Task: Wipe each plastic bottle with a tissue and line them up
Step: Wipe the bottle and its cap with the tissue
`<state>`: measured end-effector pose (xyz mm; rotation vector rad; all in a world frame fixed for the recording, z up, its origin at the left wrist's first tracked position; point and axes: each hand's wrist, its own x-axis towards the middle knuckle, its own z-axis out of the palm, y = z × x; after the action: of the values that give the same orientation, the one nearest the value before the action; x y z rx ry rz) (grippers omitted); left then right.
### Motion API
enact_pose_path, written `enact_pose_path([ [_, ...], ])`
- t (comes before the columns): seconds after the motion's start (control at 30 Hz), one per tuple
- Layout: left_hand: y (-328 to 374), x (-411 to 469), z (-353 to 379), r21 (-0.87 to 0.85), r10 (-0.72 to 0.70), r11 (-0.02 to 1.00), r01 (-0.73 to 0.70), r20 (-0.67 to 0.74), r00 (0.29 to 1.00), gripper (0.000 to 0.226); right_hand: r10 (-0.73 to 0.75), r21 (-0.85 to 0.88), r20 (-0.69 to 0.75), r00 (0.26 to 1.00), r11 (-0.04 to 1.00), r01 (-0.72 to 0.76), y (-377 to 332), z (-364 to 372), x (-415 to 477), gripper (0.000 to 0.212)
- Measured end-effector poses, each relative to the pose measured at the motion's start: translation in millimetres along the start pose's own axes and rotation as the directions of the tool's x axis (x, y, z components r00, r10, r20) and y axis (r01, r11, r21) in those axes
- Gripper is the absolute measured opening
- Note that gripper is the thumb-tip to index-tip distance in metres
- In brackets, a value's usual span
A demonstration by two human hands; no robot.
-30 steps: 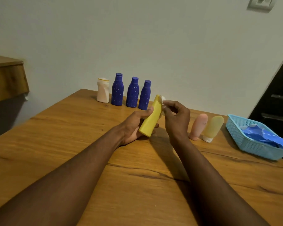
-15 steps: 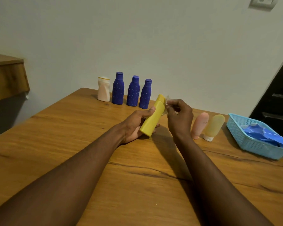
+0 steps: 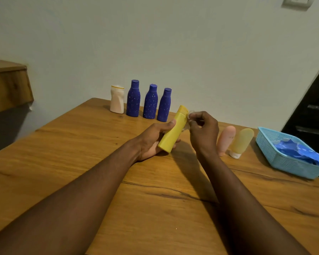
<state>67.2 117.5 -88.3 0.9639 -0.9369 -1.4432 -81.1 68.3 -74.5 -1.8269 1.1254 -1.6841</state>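
Head view, entries left to right.

Wooden shelf (image 3: 7,85) on the wall at 9 o'clock of the frame, apart from the desk (image 3: 72,148).

Back edge of the desk, 11 o'clock from the hands: a row of four upright bottles. One cream bottle (image 3: 117,100), then first blue bottle (image 3: 133,99), second blue bottle (image 3: 150,102) and third blue bottle (image 3: 164,105), side by side with small gaps.

Left hand (image 3: 151,140) at frame centre, back of the hand low over the desk. Fingers curled under the yellow bottle (image 3: 173,131), thumb laid along its upper side: clamped on it. Bottle tilted, cap toward 1 o'clock, base toward 7 o'clock, lifted off the desk.

Tissue (image 3: 189,115): a small whitish wad against the bottle just below the cap, mostly hidden.

Right hand (image 3: 203,133) at 3 o'clock of the bottle. Fingers (image 3: 195,116) drawn together, pinching the tissue.

At 3 o'clock of the right hand: pink tube (image 3: 226,139) and pale yellow tube (image 3: 241,142), just beside each other on the desk, caps toward the near edge.

Far right: light blue basket (image 3: 284,162) holding crumpled blue material (image 3: 298,151); what the material is, cannot tell.
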Motion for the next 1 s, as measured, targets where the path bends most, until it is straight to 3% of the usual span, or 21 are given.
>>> enact_pose_path([
  [0.07,-1,0,1,0.033,0.018,0.999,-0.018,-0.001,1.0,0.051,0.051,0.004,0.022,0.998,0.999,-0.051,0,-2,-1,0.012],
  [0.17,-1,2,1,0.097,0.073,0.993,-0.072,0.0,0.997,0.043,-0.061,-0.009,0.054,0.997,0.998,0.061,-12,-2,-5,0.012],
  [0.33,-5,6,-2,0.186,0.186,0.969,-0.162,-0.124,0.975,0.084,-0.217,-0.019,0.068,0.974,0.976,0.219,-24,0,-13,0.017],
  [0.5,-9,8,-2,0.344,0.259,0.916,-0.205,-0.117,0.959,0.075,-0.354,-0.056,0.086,0.931,0.932,0.359,-28,-5,-10,0.021],
  [0.6,-10,9,0,0.382,0.284,0.894,-0.235,-0.078,0.956,0.072,-0.291,-0.148,0.164,0.943,0.938,0.315,-20,-2,-8,0.023],
  [0.77,-11,12,0,0.377,0.257,0.899,-0.222,-0.044,0.965,0.074,-0.177,-0.134,0.108,0.978,0.972,0.191,-7,-7,-2,0.022],
  [1.0,-9,12,2,0.246,0.186,0.954,-0.172,-0.035,0.982,0.05,-0.109,-0.134,0.03,0.994,0.985,0.112,-2,-6,0,0.019],
])
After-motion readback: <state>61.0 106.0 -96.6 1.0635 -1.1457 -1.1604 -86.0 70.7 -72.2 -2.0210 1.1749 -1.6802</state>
